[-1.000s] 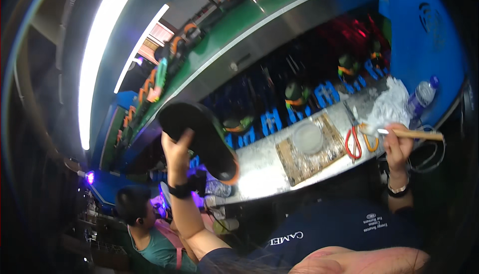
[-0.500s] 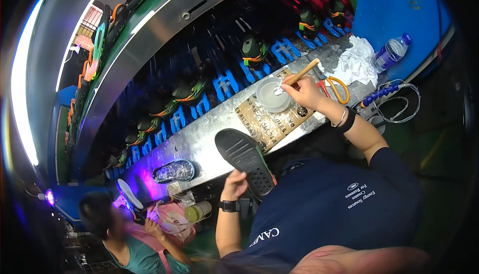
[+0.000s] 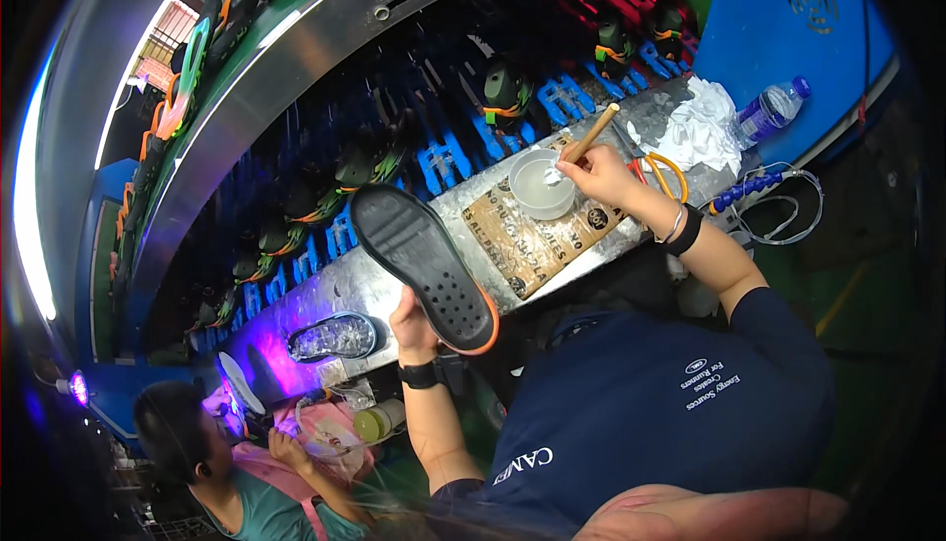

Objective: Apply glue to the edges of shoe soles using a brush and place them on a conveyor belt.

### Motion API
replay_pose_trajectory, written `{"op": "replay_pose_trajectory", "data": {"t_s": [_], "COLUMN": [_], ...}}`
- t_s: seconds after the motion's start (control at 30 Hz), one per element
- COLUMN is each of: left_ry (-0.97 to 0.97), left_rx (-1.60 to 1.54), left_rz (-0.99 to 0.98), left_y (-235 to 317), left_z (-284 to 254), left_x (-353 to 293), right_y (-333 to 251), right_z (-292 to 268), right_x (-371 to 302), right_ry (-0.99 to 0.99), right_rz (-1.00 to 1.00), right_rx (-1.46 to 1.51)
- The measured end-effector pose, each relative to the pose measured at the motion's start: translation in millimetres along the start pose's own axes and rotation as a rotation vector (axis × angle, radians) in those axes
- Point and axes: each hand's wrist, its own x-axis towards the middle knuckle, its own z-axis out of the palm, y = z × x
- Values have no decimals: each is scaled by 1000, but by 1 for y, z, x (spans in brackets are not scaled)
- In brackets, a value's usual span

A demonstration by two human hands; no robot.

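My left hand (image 3: 412,329) grips a black shoe sole (image 3: 419,250) by its side, raised above the bench edge. The sole has an orange-edged heel and a cluster of small holes in its heel half. With pinched fingers, my right hand (image 3: 598,178) holds a brush (image 3: 596,133) by its wooden handle. The brush's white end is at the mouth of a pale round bowl (image 3: 519,174); what the bowl holds is hard to make out. Under the bowl lies a printed brown sheet (image 3: 512,257) on the metal bench (image 3: 451,208).
Another sole in a clear wrap (image 3: 333,337) lies on the bench to the left. Orange-handled scissors (image 3: 668,174), crumpled white paper (image 3: 702,132) and a bottle (image 3: 772,112) are at the right. Blue racks (image 3: 443,162) carry dark shoes behind. A co-worker (image 3: 192,438) works at lower left.
My left hand has lifted the sole up and to the left, over the bench. My right hand stays at the bowl, with the brush handle tilted more upright.
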Motion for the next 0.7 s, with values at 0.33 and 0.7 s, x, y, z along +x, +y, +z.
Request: {"op": "replay_pose_trajectory", "data": {"t_s": [0.33,0.7], "left_ry": [-145,-347], "left_rx": [582,714], "left_rz": [328,294], "left_y": [33,34], "left_z": [103,164], "left_x": [47,59], "right_y": [-65,-96], "right_z": [-22,-22], "right_x": [-17,-33], "right_ry": [-32,-297], "right_rz": [27,-174], "right_rx": [504,218]}}
